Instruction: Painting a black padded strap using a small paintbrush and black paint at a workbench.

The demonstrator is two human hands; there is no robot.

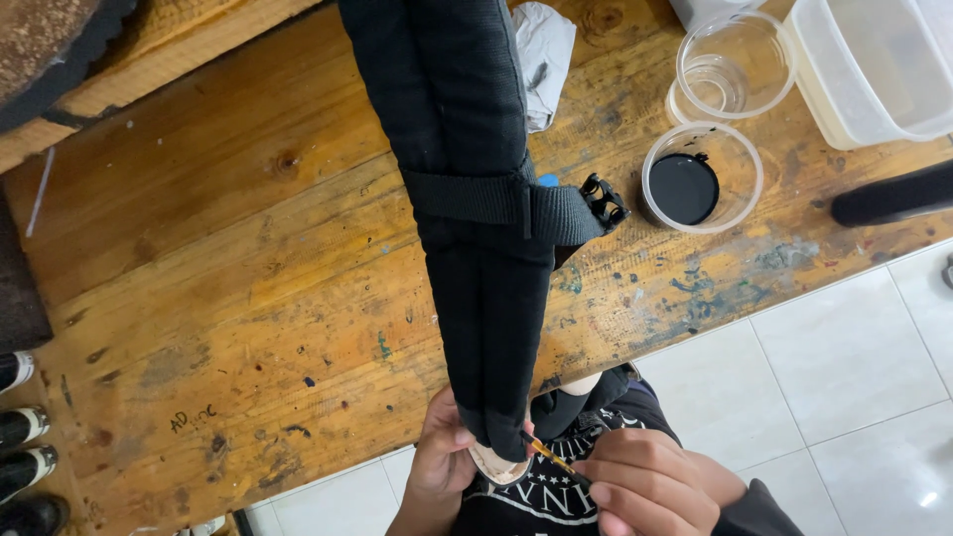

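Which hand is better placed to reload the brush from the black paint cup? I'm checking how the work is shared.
Probably the right hand: it holds the thin brush, and the cup of black paint is on its side. The left hand grips the black padded piece.

- The black padded strap (467,199) runs off the far edge, so its upper end is unseen.
- Its near tip covers the left hand (442,462)'s fingertips and the thin brush (548,455)'s bristles.
- The right hand (645,486) is cut by the near edge.
- The clear plastic tub (874,69), far right, is cropped.
- Shoes (20,437) at the left edge show only partly.
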